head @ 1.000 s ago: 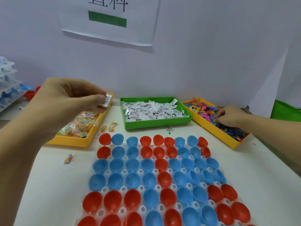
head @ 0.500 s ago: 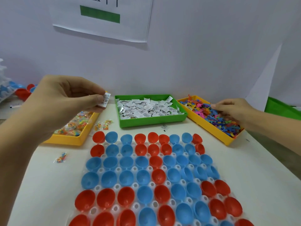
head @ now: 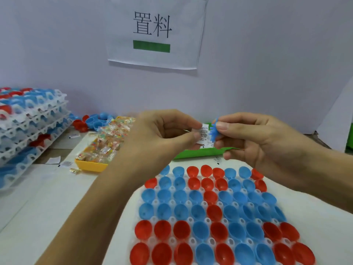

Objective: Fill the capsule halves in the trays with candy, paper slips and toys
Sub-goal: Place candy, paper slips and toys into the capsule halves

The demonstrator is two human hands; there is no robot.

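far left of the capsule tray (head: 191, 217), a stack of white trays (head: 28, 127) already loaded with red and blue halves sits by the wall, with a few loose halves (head: 95, 120) just beyond it. nearer the capsule tray, to its upper left, is the yellow bin of wrapped candy (head: 103, 144), with a stray candy (head: 75, 170) on the table beside it. above the capsule tray's far edge the left hand (head: 160, 131) has thumb and forefinger curled in a pinch on a printed paper slip (head: 204, 134). touching that slip on its right is a spiky blue toy (head: 213, 131), pinched between the thumb and fingers of the right hand (head: 254, 138). the green bin (head: 193, 153) is mostly hidden behind both hands. the red and blue capsule halves (head: 210, 196) in the tray below look empty, as far as can be told.

this looks like the gathering step: slip and toy are being paired in the air, none yet dropped. the next move likely calls for lowering the pair into one open half and loosening both pinches cleanly so the light slip doesn't cling or flutter out.
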